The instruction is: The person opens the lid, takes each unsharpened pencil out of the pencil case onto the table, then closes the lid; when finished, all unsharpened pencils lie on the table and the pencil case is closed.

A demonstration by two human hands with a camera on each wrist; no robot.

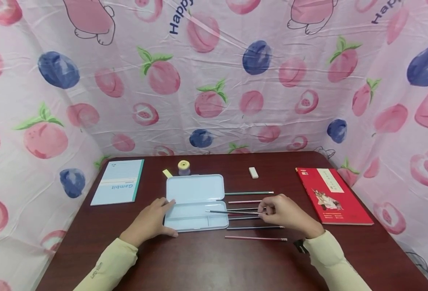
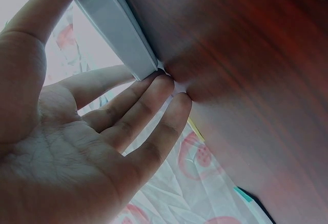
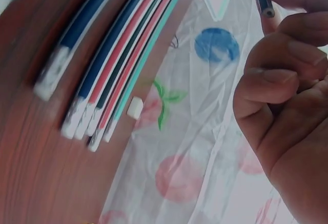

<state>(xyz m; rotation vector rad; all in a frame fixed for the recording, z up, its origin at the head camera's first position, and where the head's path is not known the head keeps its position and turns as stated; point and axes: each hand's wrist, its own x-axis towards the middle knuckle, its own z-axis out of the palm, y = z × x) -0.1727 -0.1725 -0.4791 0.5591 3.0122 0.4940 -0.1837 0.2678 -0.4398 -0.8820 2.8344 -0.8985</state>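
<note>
A light blue pencil case (image 1: 195, 188) lies open on the table, its hinged lid laid back on the far side. My left hand (image 1: 151, 220) holds the case by its left end, thumb at the near side and fingertips at the far corner. The fingers (image 2: 148, 101) show against the case's pale end wall in the left wrist view. Pinched between thumb and fingers of my right hand (image 1: 281, 211) is a dark pencil (image 1: 219, 211), its front end over the case's right part. In the right wrist view, several pencils (image 3: 105, 60) with white eraser ends lie side by side.
A white eraser (image 1: 253, 173) lies behind the pencils. Beyond the lid stand a yellow-topped roll (image 1: 183, 167) and a small yellow piece (image 1: 167, 173). A pale blue notebook (image 1: 119, 182) is at the left, a red book (image 1: 332, 198) at the right. Patterned cloth hangs behind.
</note>
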